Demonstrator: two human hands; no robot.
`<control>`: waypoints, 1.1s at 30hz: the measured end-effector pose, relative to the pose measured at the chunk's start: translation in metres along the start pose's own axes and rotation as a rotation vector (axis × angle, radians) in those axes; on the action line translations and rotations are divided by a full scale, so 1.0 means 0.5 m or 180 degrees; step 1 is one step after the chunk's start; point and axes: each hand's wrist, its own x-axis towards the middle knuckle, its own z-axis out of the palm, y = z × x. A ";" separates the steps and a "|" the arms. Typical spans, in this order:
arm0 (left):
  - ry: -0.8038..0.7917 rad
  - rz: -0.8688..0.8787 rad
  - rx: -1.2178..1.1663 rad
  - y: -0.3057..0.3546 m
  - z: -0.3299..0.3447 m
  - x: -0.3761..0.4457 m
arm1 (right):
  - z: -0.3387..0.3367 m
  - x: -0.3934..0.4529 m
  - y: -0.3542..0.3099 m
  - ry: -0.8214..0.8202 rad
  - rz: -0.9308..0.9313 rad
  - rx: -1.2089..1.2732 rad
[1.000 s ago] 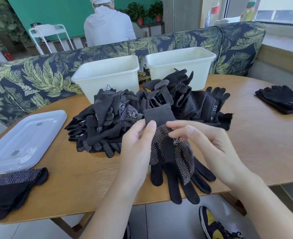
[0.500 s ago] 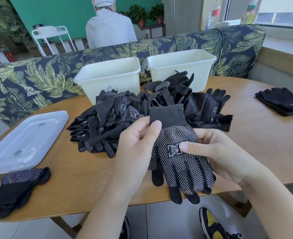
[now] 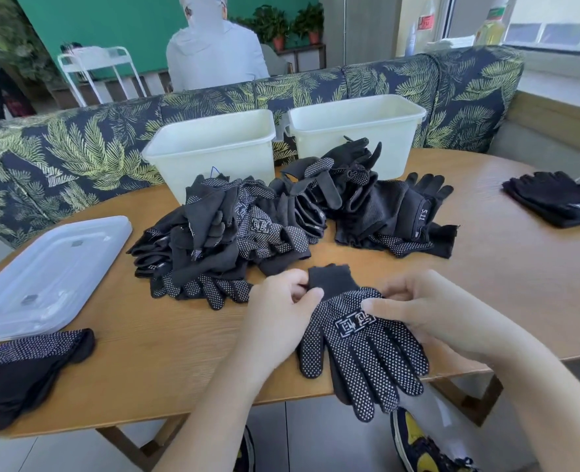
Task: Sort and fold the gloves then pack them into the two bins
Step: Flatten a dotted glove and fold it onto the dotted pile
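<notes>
Fingers: left hand (image 3: 281, 311) curled, thumb and forefinger pinching the plain knit cuff of the dotted glove pair (image 3: 356, 338); right hand (image 3: 414, 311) curled at the pair's other edge just below the cuff, thumb laid across the printed logo. Both hands clamped on the same item.

Table (image 3: 486, 277): wooden, rounded edge, carries everything below.

Bins, two: left bin (image 3: 213, 155) and right bin (image 3: 356, 131), white plastic, at the table's far side, side by side; no gloves show inside from this angle.

Lid (image 3: 50, 277): translucent plastic, flat on the table's left.

Unsorted glove heap (image 3: 264, 226): black, mixed dotted and plain types, tangled, between the bins and the hands.

Plain glove stack (image 3: 561, 199): far right, laid flat, well apart from the heap.

Folded dotted gloves (image 3: 29, 366): near left edge, doubled over.

Dotted glove pair: held at the near table edge, dotted palm up, cuff toward the heap, fingers hanging past the edge. A second glove appears to lie underneath.

Handling, judged: light, limp knit; no stiffness, so it sags wherever unsupported and will not keep a fold unless pressed or laid down. Grip dots should resist sliding against skin and against each other. Not fragile. Best hold: the ribbed cuff for alignment, then the fingertips to bring them over to the cuff.
</notes>
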 end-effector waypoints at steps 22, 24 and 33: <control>0.0305 -0.0165 0.0511 -0.040 0.018 0.035 | 0.018 0.170 -0.013 0.0315 -0.1079 -0.2009; 0.0243 -0.0158 0.0466 -0.042 0.018 0.039 | 0.015 0.169 -0.016 0.0265 -0.1058 -0.1952; 0.0232 -0.0175 -0.0287 -0.042 0.019 0.039 | 0.011 0.150 -0.009 0.0416 -0.1281 -0.1009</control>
